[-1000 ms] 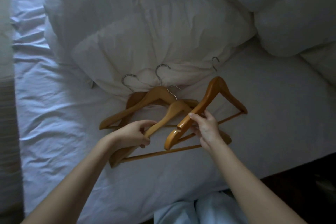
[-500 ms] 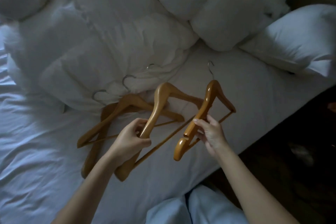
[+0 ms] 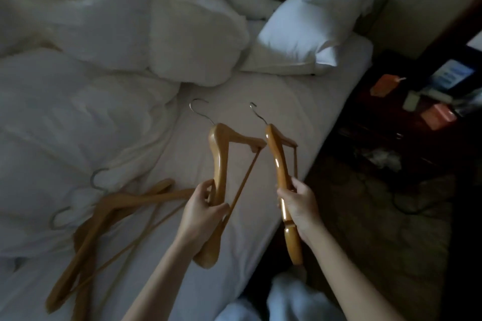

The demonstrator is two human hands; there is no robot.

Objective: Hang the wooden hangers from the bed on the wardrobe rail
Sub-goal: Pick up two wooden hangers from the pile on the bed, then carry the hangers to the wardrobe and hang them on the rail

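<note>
My left hand [image 3: 202, 212] grips one wooden hanger [image 3: 219, 159] by its arm, lifted off the bed with its metal hook pointing away from me. My right hand [image 3: 300, 206] grips a second wooden hanger [image 3: 277, 156] by its arm, held edge-on beside the first, hook also pointing away. Two more wooden hangers [image 3: 109, 219] lie stacked on the white sheet at the lower left, their hooks toward the duvet. No wardrobe rail is in view.
A rumpled white duvet [image 3: 78, 101] covers the left of the bed [image 3: 260, 101]. A white pillow [image 3: 310, 28] lies near the headboard. Right of the bed edge are dark carpet and a dark bedside table [image 3: 422, 112] with small items.
Both hands have lifted their hangers off the bed and apart from each other. The view has swung right, leaving the remaining hangers at the lower left.
</note>
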